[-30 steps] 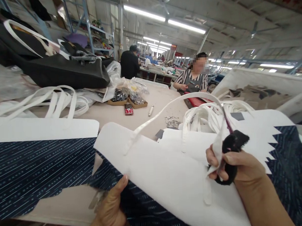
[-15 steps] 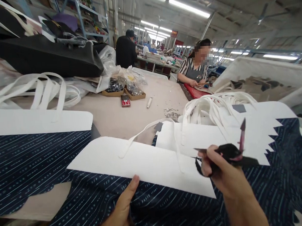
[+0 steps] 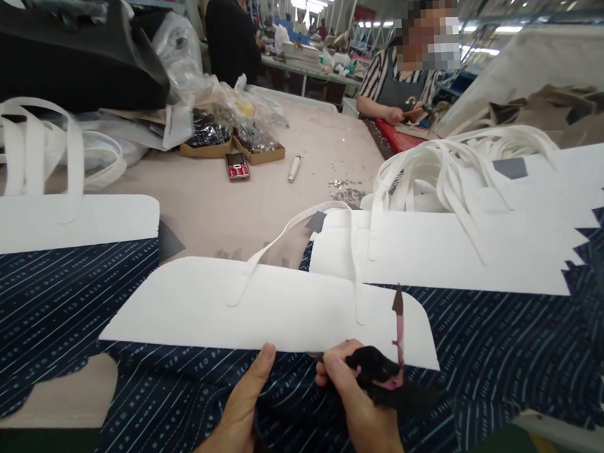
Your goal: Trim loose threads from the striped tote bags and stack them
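In front of me lies a bag piece with a white top panel point(image 3: 295, 307), a thin white strap point(image 3: 282, 237) and navy lining point(image 3: 189, 385) with pale dashed lines and lettering. My left hand point(image 3: 244, 396) grips it at the panel's lower edge, thumb on top and fingers hidden beneath. My right hand point(image 3: 354, 391) is closed around black-handled scissors point(image 3: 373, 367), near the same edge and right of my left thumb. Their blades are mostly hidden by the fingers. A pink piece with a dark pointed tip sticks up from the handle.
Similar bag pieces with white straps point(image 3: 440, 174) are stacked at right, and another piece point(image 3: 71, 220) lies left. Small open boxes point(image 3: 258, 148), a red phone point(image 3: 237, 166), a white pen-like object point(image 3: 294, 168) and scattered small bits point(image 3: 345, 190) occupy the table. A co-worker point(image 3: 401, 88) works opposite.
My right hand has moved left and down with the scissors, from over the panel's right end to its lower edge near my left hand. The view has tilted down.
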Tool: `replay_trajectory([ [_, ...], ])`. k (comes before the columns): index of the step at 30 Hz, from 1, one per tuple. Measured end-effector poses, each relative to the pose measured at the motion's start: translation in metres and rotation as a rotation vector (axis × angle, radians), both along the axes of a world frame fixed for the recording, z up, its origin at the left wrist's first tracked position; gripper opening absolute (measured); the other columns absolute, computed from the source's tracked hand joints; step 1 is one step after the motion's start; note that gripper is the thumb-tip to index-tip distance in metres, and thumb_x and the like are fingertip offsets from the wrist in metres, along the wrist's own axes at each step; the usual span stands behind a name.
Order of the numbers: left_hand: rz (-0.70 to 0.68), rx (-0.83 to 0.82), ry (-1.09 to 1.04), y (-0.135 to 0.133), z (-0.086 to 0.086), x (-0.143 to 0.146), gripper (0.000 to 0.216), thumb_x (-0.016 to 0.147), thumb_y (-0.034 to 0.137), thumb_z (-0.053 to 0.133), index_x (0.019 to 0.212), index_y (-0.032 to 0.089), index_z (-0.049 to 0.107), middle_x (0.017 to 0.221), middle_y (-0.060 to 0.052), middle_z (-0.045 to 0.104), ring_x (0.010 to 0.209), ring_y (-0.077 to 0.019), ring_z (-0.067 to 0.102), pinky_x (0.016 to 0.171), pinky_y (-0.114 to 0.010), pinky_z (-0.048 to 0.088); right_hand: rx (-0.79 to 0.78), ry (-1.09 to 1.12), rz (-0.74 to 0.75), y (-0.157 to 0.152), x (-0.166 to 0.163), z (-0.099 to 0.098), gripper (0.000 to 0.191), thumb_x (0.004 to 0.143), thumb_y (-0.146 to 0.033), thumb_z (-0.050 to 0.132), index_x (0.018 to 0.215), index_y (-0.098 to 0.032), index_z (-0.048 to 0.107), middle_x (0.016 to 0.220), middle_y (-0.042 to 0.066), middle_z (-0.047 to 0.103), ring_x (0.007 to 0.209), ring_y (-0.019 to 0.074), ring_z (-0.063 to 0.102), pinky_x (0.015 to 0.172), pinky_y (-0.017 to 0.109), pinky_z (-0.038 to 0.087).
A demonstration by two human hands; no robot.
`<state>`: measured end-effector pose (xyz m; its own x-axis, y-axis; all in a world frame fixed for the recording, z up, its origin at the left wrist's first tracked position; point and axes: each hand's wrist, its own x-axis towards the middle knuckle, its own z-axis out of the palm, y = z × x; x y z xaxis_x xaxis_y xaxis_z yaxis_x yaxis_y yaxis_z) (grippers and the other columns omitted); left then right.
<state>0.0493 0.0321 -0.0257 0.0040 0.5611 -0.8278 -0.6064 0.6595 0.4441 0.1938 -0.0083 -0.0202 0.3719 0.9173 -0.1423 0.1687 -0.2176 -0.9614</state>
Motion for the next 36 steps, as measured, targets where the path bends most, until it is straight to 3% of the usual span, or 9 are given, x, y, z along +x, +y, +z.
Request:
replay_trajectory([
  [5, -0.036, 0.121, 0.052, 0.008, -0.020, -0.006, 0.048, 0.087, 0.035, 0.068, 0.132, 0.021, 0.059, 0.142, -0.012, 0.059, 0.137, -0.0292, 0.047, 0.118, -0.059, 0.027, 0.074, 0.003, -0.007, -0.004, -0.010, -0.007, 0.029, 0.092, -0.040, 0.062, 0.069, -0.022, 0.064, 0.064, 0.001, 0.066, 0.064, 0.0183, 0.064, 0.064, 0.031, 0.050],
  [7, -0.066, 0.144, 0.063, 0.009, -0.023, -0.007, 0.046, 0.089, 0.040, 0.064, 0.132, 0.023, 0.059, 0.147, -0.012, 0.055, 0.136, -0.0294, 0.048, 0.116, -0.060, 0.029, 0.117, -0.013, 0.024, -0.004, -0.011, -0.009, 0.028, 0.093, -0.035, 0.060, 0.069, -0.022, 0.063, 0.065, 0.000, 0.065, 0.063, 0.0164, 0.064, 0.064, 0.029, 0.050],
  [11, -0.120, 0.160, 0.075, 0.007, -0.019, -0.009, 0.052, 0.090, 0.048, 0.060, 0.136, 0.024, 0.056, 0.146, -0.012, 0.055, 0.133, -0.0309, 0.051, 0.114, -0.061, 0.033, 0.102, -0.036, 0.040, -0.004, -0.013, -0.010, 0.025, 0.094, -0.032, 0.057, 0.072, -0.021, 0.062, 0.069, 0.000, 0.065, 0.066, 0.0164, 0.065, 0.066, 0.029, 0.051],
  [19, -0.152, 0.139, 0.075, 0.006, -0.007, -0.015, 0.054, 0.089, 0.047, 0.062, 0.137, 0.023, 0.055, 0.145, -0.014, 0.057, 0.137, -0.0311, 0.048, 0.115, -0.061, 0.032, 0.059, -0.092, 0.064, -0.004, -0.011, -0.010, 0.026, 0.095, -0.033, 0.055, 0.074, -0.021, 0.063, 0.070, 0.002, 0.066, 0.066, 0.0174, 0.065, 0.066, 0.031, 0.052],
  [25, -0.139, 0.109, 0.069, 0.005, -0.012, -0.016, 0.059, 0.085, 0.038, 0.070, 0.140, 0.023, 0.054, 0.134, -0.008, 0.066, 0.141, -0.0264, 0.041, 0.121, -0.046, 0.026, 0.091, -0.064, 0.066, -0.005, -0.010, -0.014, 0.026, 0.095, -0.034, 0.057, 0.074, -0.020, 0.064, 0.069, 0.001, 0.066, 0.064, 0.0161, 0.066, 0.062, 0.028, 0.051],
  [31, -0.132, 0.102, 0.064, 0.006, -0.016, -0.018, 0.054, 0.086, 0.042, 0.068, 0.135, 0.021, 0.057, 0.142, -0.013, 0.060, 0.143, -0.0286, 0.038, 0.120, -0.054, 0.026, 0.120, -0.060, 0.086, -0.004, -0.010, -0.015, 0.024, 0.096, -0.032, 0.057, 0.076, -0.021, 0.063, 0.069, 0.000, 0.066, 0.065, 0.0144, 0.065, 0.064, 0.026, 0.051],
  [36, -0.149, 0.103, 0.044, 0.003, -0.015, -0.016, 0.047, 0.089, 0.044, 0.063, 0.131, 0.024, 0.060, 0.147, -0.012, 0.054, 0.137, -0.0299, 0.047, 0.115, -0.057, 0.033, 0.104, -0.078, 0.054, -0.003, -0.012, -0.014, 0.027, 0.096, -0.033, 0.057, 0.072, -0.021, 0.063, 0.068, 0.001, 0.065, 0.064, 0.0159, 0.065, 0.064, 0.027, 0.052],
])
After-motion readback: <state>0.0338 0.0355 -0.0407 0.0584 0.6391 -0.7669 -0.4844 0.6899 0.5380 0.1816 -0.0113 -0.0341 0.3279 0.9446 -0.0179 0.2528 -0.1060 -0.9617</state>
